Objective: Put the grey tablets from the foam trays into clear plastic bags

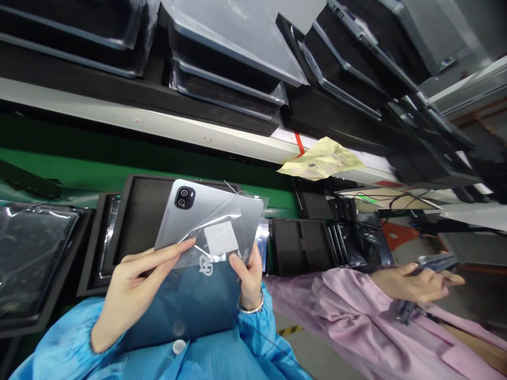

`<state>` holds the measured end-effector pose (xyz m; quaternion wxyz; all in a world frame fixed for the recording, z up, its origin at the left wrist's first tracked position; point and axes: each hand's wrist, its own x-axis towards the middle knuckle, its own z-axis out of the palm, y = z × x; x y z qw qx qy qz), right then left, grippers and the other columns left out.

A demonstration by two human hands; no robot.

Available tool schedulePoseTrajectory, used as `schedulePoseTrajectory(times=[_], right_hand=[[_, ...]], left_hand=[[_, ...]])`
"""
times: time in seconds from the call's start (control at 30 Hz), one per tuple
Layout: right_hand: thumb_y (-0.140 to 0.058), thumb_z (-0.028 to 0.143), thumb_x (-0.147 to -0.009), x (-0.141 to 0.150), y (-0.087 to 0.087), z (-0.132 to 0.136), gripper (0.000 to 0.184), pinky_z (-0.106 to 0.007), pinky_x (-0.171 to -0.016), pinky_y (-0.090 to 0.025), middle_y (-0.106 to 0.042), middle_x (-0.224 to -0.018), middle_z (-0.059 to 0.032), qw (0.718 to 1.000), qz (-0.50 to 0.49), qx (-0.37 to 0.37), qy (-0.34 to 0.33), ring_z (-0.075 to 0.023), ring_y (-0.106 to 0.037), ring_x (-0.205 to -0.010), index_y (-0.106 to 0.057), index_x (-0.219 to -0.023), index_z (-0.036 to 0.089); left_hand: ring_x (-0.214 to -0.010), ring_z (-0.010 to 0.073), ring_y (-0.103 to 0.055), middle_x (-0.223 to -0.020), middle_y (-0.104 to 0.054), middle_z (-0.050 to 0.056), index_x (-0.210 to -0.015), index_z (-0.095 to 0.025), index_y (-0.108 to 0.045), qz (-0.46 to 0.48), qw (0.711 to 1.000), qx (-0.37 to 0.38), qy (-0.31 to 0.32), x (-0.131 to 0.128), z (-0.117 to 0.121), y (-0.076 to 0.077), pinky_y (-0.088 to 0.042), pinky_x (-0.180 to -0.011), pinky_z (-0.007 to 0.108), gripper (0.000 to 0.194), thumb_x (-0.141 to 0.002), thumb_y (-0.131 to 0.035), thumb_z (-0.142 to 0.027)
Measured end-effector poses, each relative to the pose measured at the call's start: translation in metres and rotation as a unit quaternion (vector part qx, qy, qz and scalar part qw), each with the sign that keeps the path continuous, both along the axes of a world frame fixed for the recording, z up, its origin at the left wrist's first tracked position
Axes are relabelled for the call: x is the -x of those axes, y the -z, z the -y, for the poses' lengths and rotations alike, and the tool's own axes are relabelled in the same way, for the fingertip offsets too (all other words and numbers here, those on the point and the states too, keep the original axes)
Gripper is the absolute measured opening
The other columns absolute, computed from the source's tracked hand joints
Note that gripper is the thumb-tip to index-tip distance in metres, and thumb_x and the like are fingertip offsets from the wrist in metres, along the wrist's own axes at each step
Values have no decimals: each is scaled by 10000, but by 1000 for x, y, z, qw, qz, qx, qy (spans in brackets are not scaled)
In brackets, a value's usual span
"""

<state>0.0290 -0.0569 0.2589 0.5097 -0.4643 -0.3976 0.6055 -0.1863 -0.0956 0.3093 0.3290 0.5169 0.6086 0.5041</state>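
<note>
A silver-grey tablet [198, 200] is held up in front of my chest, its back with a dark camera block facing me. Clear plastic film [233, 211] lies over its right and lower part, with a white square label [221, 238] on it. My left hand [140, 277] is at the tablet's lower left, fingers long across its edge and fingertips on the film; its thumb is hidden. On the lower right, my right hand [249, 277] grips tablet and film, thumb in front and fingers mostly hidden behind.
Black foam trays [137, 211] stand behind the tablet, and a film-wrapped panel [35, 258] lies at left. Stacked wrapped devices [233, 37] fill the shelf above. A yellow paper [322, 161] hangs from its edge. A co-worker's hand [415, 282], at right, holds a device.
</note>
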Motion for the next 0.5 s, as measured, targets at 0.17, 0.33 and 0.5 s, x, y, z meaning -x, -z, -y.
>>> schedulePoseTrajectory(times=[0.17, 0.33, 0.5], right_hand=[[-855, 415, -848, -2, -1, -1, 563, -337, -970, -631, -826, -1211, -73, 1000, 0, -14, -6, -241, -788, -1073, -709, -1355, 218], [-875, 349, -845, -4, -8, -4, 533, -321, -972, -632, -827, -1203, -51, 1000, -14, -22, -3, -221, -793, -1061, -715, -1343, 246], [-877, 324, -839, -9, -10, -6, 497, -317, -904, -645, -827, -1183, -39, 998, 3, -58, -3, -218, -793, -983, -723, -1309, 272]], left_hand=[[-948, 134, -825, -1121, -816, -99, -1149, -471, -812, 12, 1000, -3, 5, -3, -1, 2, -605, -827, 93, 191, -990, -721, -418], [-925, 122, -825, -1109, -823, -101, -1156, -451, -814, 13, 1000, -12, -3, -6, 4, 7, -609, -826, 93, 196, -991, -729, -388], [-850, 98, -820, -1097, -827, -117, -1189, -476, -797, 6, 999, -42, 8, -8, 6, 10, -616, -771, 89, 255, -999, -728, -323]])
